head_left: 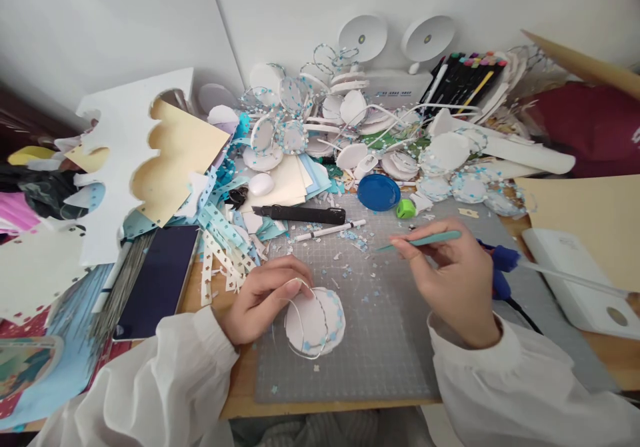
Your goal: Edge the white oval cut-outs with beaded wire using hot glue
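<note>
My left hand (273, 297) pinches a thin wire ring (325, 314) dotted with small light-blue paper pieces, above or against a white round disc (313, 330). Whether the ring is fixed to the disc I cannot tell. Teal tweezers (433, 238) are gripped in my right hand (453, 280), their tip pointing left over the grey cutting mat (390, 354). Below and left of the tip lie tiny pale-blue paper cutouts (357, 239). A blue round lid (379, 192) and a green tape dispenser (405, 208) sit beyond the tweezers.
A black cutter knife (300, 214) and a white pen (331, 230) lie across the mat. Finished-looking white discs with beaded wire (293, 137) pile up behind. At left are a phone (159, 284) and punched paper strips (225, 254); a blue glue gun (503, 270) lies right.
</note>
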### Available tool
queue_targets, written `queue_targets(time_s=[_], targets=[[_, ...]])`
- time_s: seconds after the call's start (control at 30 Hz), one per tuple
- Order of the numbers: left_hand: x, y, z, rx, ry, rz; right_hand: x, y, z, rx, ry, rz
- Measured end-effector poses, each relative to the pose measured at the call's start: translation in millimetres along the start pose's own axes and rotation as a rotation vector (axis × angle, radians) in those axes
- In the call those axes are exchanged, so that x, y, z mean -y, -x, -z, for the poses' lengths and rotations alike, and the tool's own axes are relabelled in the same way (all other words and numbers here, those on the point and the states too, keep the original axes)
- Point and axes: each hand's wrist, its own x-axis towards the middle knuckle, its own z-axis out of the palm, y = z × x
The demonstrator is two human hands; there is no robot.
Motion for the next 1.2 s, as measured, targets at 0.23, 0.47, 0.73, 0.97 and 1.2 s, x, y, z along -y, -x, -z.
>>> queue_targets(time_s=[0.23,0.47,0.73,0.97,1.2], targets=[[-1,0,-1.0,0.018,0.025,-0.009,-13,27,15,0.056,0.064,-0.065],[-3,-3,-2.2,0.028,-0.022,-0.017,-11,30,14,0.049,0.063,-0.066],[1,0,-3.8,0.027,-0.014,0.006,-13,29,11,0.068,0.083,-0.031],[1,0,-5.3,0.072,-0.066,-0.021,-6,26,11,-0.008,-0.067,0.005],[0,-2,-7.7,0.174,-0.206,-0.067,20,8,2,0.001,-0.266,-0.034]])
